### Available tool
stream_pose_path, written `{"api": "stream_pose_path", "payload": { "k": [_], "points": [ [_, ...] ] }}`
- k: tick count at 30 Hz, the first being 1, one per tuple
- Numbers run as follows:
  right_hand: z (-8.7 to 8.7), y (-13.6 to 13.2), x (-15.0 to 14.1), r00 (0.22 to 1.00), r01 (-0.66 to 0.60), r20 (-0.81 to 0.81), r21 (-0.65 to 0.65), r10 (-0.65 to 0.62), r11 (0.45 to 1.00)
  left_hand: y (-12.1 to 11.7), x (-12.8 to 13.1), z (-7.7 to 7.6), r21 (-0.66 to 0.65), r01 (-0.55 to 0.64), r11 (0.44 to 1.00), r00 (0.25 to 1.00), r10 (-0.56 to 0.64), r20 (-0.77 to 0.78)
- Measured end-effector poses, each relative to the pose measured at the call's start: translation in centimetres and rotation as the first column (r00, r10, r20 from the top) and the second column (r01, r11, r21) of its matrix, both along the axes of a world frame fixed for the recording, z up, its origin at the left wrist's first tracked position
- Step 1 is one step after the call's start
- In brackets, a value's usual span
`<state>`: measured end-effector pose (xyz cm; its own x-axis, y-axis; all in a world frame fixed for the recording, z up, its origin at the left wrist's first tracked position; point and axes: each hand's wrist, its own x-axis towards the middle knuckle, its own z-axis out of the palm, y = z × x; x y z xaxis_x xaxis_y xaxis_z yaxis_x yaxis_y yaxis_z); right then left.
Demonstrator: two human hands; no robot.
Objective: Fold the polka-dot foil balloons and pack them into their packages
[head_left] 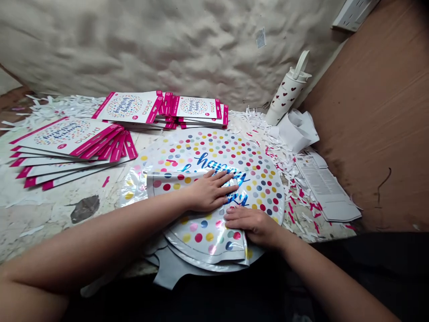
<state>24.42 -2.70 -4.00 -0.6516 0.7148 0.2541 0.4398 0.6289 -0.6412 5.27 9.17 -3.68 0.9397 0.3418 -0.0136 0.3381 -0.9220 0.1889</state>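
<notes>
A round foil balloon (214, 179) with coloured polka dots and blue "happy birthday" lettering lies on the worktable, its near side folded over onto itself. My left hand (211, 192) presses flat on the folded flap, fingers spread and pointing right. Just below it, my right hand (253, 226) rests flat on the folded foil near the crease, fingers pointing left. Neither hand closes around anything. A grey foil tail (167, 273) sticks out from under the balloon at the near edge.
Several stacks of packaged balloon cards with pink tabs (67, 145) lie to the far left and back. Shredded white paper (281, 165) litters the table. A heart-patterned bottle (286, 89), crumpled paper and printed sheets (325, 188) sit right, before a brown board.
</notes>
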Motion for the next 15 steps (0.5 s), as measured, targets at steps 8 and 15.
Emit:
{"api": "stream_pose_path", "payload": {
  "k": [8,15],
  "points": [
    [1.1,-0.3,1.4,0.993,-0.053,0.094,-0.156,0.069,0.986,-3.4,-3.9,0.9,0.01,-0.182,0.983,0.974,0.182,-0.138],
    [1.5,-0.6,1.6,0.998,-0.017,0.052,-0.235,0.03,0.972,-3.3,-15.2,2.3,0.149,-0.644,0.75,0.743,0.66,-0.111]
  ]
}}
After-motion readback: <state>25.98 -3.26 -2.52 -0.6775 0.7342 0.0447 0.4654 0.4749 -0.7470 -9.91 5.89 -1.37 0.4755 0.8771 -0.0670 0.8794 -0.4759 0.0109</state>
